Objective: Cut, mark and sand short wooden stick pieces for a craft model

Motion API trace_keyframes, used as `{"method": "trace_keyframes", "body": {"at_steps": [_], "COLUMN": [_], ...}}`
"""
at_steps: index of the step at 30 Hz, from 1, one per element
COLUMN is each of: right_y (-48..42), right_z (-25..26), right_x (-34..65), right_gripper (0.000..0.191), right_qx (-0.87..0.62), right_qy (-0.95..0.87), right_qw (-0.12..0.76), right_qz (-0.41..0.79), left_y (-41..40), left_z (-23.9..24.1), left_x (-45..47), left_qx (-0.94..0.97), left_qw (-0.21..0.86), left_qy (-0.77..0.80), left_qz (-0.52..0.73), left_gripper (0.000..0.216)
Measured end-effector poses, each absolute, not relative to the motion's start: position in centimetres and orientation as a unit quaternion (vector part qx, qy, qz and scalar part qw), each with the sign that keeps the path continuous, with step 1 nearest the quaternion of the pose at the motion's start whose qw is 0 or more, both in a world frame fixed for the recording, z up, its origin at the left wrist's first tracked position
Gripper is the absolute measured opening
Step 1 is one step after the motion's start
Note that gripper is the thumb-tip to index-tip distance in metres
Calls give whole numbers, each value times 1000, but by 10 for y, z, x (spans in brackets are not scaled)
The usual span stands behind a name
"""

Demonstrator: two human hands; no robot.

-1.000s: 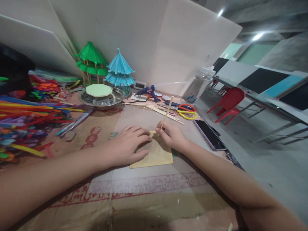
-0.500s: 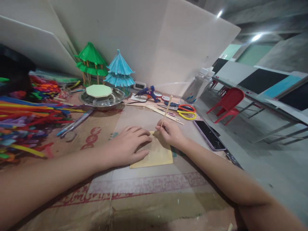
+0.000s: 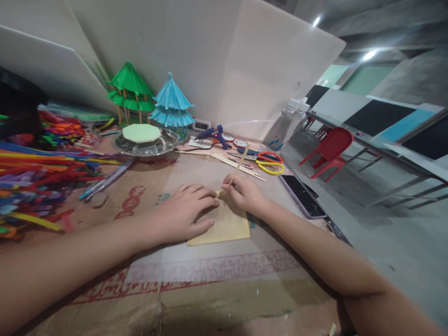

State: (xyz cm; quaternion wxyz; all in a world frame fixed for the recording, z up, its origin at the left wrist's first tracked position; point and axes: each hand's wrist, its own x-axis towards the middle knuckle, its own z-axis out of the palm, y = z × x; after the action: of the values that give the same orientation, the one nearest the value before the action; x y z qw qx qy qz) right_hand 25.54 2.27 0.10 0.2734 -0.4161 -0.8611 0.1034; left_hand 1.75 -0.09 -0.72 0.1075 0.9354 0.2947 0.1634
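Observation:
A pale yellow square sheet (image 3: 227,226) lies flat on the covered table in front of me. My left hand (image 3: 191,210) rests across its left side, palm down with fingers spread. At the sheet's far right corner, my right hand (image 3: 241,191) pinches a thin wooden stick (image 3: 240,162). The stick slants up and to the right out of the fingers; its lower end is hidden by them. Beyond the hands lie several loose sticks (image 3: 241,166) and scissors with orange and yellow handles (image 3: 269,163).
Colourful pipe cleaners (image 3: 42,177) pile up at left. Behind stand a metal bowl (image 3: 147,151) with a light green octagonal piece (image 3: 142,133), a green model pavilion (image 3: 129,88), a blue one (image 3: 171,102) and a glue gun (image 3: 215,135). A phone (image 3: 303,196) lies near the right edge.
The stick in my right hand tilts further to the right, and that hand has shifted slightly left. My left hand stays on the sheet. The whole view has moved a little.

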Motion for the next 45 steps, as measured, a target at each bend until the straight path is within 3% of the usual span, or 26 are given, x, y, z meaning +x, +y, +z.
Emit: {"method": "trace_keyframes", "body": {"at_steps": [7, 13, 20, 26, 30, 33, 35, 37, 45], "right_y": [19, 28, 11, -5, 11, 31, 41, 46, 47], "right_z": [2, 7, 44, 51, 50, 49, 47, 43, 33], "right_x": [250, 256, 251, 239, 257, 282, 296, 303, 301], "right_gripper": [14, 24, 38, 42, 44, 41, 30, 22, 25], "right_qx": [-413, -456, -386, -355, -376, -511, -551, -566, -603], "right_qy": [-849, -779, -628, -626, -706, -808, -812, -811, -791], "right_qw": [288, 365, 460, 446, 428, 260, 189, 149, 53], "right_qz": [158, 227, 495, 533, 421, 137, 41, 2, -90], "left_y": [0, -1, 0, 0, 0, -2, -2, -2, -4], "left_z": [-8, -5, -7, -7, -6, -5, -5, -4, -4], "left_x": [18, 18, 17, 16, 16, 16, 16, 16, 18], "left_qx": [937, 935, 930, 933, 933, 932, 931, 931, 933], "left_qw": [102, 117, 129, 133, 129, 131, 133, 132, 102], "left_qy": [294, 293, 301, 296, 298, 301, 304, 307, 302], "left_qz": [157, 160, 168, 159, 156, 156, 153, 150, 168], "left_gripper": [38, 37, 40, 42, 42, 42, 42, 41, 38]}}
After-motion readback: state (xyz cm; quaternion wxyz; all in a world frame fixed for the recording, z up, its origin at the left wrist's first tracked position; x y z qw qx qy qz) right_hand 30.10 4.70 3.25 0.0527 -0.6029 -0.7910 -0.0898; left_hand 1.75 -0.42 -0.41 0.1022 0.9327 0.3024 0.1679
